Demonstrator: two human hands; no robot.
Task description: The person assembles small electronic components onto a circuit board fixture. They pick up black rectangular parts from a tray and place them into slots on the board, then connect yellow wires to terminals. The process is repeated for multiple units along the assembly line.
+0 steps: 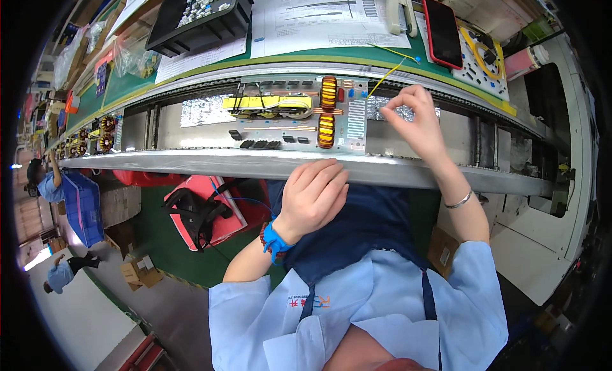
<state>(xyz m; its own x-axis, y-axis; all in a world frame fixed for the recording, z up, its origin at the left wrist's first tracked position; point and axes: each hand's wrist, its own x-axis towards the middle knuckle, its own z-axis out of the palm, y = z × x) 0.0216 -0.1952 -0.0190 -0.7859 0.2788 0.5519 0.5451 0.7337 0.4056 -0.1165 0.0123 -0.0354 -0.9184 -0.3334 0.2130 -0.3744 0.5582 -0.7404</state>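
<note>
A printed circuit board lies on the metal conveyor rails in front of me. It carries two yellow-and-black toroid coils, a yellow-taped transformer and several black parts. My right hand is raised just right of the board, thumb and forefinger pinched together; whatever is between them is too small to make out. My left hand rests at the near rail, below the board, its fingers loosely bent side by side with nothing seen in them. A thin yellow wire reaches from the bench to the board's far right corner.
Behind the conveyor, the green bench holds a black bin of small white parts, printed sheets, a red-edged phone and a white panel. More coil-bearing boards stand left. A red stool and two people are further left.
</note>
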